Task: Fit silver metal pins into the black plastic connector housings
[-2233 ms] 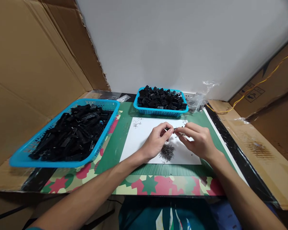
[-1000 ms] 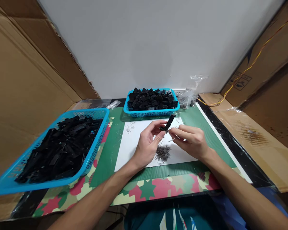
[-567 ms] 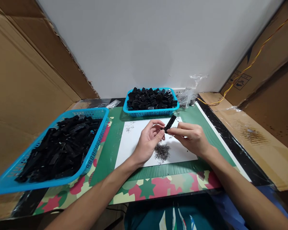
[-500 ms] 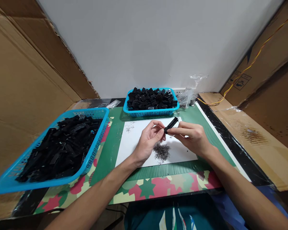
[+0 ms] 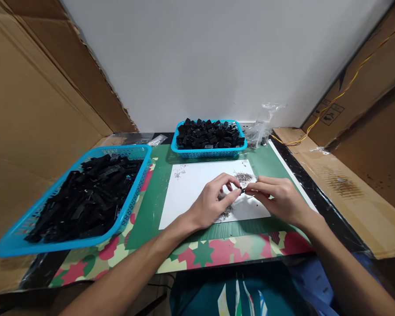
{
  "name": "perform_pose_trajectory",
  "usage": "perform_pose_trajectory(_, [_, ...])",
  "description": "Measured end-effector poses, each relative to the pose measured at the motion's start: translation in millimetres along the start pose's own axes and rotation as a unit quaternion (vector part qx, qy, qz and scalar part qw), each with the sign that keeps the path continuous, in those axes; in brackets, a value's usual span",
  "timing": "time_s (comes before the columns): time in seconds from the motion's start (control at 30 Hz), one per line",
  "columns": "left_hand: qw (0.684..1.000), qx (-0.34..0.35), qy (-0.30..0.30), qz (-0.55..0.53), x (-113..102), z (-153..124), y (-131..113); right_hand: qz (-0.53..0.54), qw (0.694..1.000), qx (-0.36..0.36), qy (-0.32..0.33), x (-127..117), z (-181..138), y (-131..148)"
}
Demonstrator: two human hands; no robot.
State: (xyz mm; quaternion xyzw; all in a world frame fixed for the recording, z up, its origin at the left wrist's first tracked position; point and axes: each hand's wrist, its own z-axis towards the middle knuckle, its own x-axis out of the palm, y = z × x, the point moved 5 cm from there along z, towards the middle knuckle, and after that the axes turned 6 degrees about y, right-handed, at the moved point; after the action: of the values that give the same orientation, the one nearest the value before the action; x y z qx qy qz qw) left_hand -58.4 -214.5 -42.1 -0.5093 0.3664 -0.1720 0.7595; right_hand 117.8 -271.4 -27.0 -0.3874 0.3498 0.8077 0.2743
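Over a white sheet [image 5: 191, 193], my left hand [image 5: 213, 199] pinches a small black plastic part [image 5: 242, 190] between thumb and fingers. The part is seen nearly end-on, and most of it is hidden. My right hand [image 5: 276, 195] is closed, its fingertips meeting the part's right side. A thin metal piece [image 5: 251, 196] sticks out below the right fingers; its kind is too small to tell. Partly behind my left hand lies a dark pile of tiny metal pieces [image 5: 226, 214]. Another pile of them [image 5: 243, 177] lies just beyond my fingertips.
A large blue basket [image 5: 131, 206] of long black plastic parts stands at left. Behind the sheet is a smaller blue basket [image 5: 209, 153] with black pieces. Clear plastic bags [image 5: 260, 131] lie beside it. Cardboard walls [image 5: 375, 114] flank the table, and a yellow cable [image 5: 344, 92] hangs at right.
Both hands have moved slightly right and lower. The black part has turned from slanting upright to nearly end-on, and the far metal pile is uncovered. The view has shifted a little.
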Motion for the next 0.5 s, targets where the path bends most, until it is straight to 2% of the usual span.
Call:
perform_pose_trajectory(0.07, [0.992, 0.034, 0.000, 0.124, 3, -2, -3, 0.018, 0.999, 0.028, 0.030, 7, -7, -7])
perform_pose_trajectory(0.13, [0.981, 0.057, -0.006, 0.186, 7, -3, -1, 0.033, 0.997, 0.047, 0.051, 12, -12, -11])
perform_pose_trajectory(0.23, [0.976, 0.065, -0.010, 0.208, 12, -4, 8, 0.053, 0.996, 0.043, 0.055, 11, -14, -10])
perform_pose_trajectory(0.33, [0.975, 0.056, -0.001, 0.214, 15, -4, 15, 0.072, 0.996, 0.031, 0.029, -1, -13, -6])
perform_pose_trajectory(0.5, [0.971, 0.052, -0.006, 0.233, 17, -3, 17, 0.032, 0.998, 0.034, 0.040, -6, -4, -9])
